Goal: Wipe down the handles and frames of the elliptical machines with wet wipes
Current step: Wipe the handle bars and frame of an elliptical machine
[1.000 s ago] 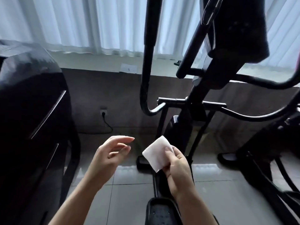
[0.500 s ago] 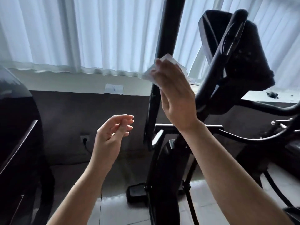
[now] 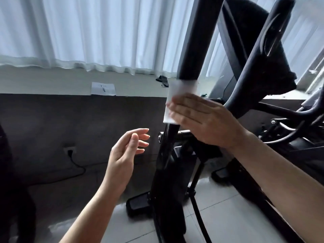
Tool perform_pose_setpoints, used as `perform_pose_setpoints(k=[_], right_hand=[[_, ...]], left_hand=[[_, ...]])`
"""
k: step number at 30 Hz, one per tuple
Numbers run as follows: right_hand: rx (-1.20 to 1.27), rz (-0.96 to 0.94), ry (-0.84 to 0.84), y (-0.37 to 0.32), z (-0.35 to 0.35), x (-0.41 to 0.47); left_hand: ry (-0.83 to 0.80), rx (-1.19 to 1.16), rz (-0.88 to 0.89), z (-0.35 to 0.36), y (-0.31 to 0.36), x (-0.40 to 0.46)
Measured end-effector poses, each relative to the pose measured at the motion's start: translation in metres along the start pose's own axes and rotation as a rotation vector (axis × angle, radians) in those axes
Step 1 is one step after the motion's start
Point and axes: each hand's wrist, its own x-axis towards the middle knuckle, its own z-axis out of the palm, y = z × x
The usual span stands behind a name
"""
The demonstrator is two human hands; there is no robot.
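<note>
One wet wipe [image 3: 177,100], thin and limp, sits pressed on the handle bar [image 3: 196,41] just below its foam grip under our right hand [image 3: 205,120], fingers flat and together. Left hand [image 3: 126,151] idles nearby, fingers loosely apart. We'd wrap the wipe round the bar; free room left, console post close right.

Single head-worn view, facing forward and slightly down, close to elliptical upright [image 3: 194,41], curtained window behind.
</note>
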Motion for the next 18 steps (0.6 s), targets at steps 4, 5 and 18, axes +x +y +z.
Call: perform_pose_setpoints(k=[4,5,18], right_hand=[[0.106,0.136,0.11,-0.02,0.008,0.0],[0.144,0.13,0.085,-0.036,0.017,-0.008],[-0.049,0.016,0.135,-0.003,0.013,0.012]], left_hand=[[0.033,-0.035,-0.026,0.004,-0.004,0.0],[0.033,-0.044,-0.025,0.004,-0.004,0.0],[0.046,-0.071,0.013,-0.003,0.002,0.003]])
